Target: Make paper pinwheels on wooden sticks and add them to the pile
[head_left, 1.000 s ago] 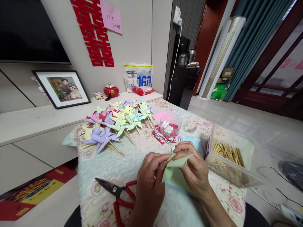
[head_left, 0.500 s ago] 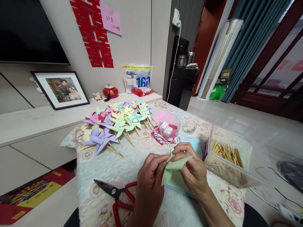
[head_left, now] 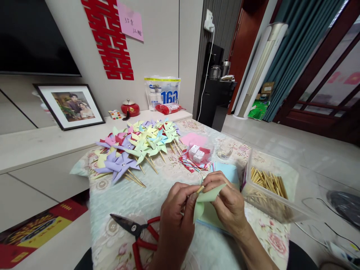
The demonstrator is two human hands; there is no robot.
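Both hands keep their grip: left hand [head_left: 177, 213] pinches a wooden stick [head_left: 200, 189], right hand [head_left: 225, 202] pinches green paper [head_left: 209, 195] against it (stick mostly hidden); scissors [head_left: 137, 234] lie just left

Both hands raised, close together — left hand [head_left: 177, 215] and right hand [head_left: 229, 204] fingertips pinched.
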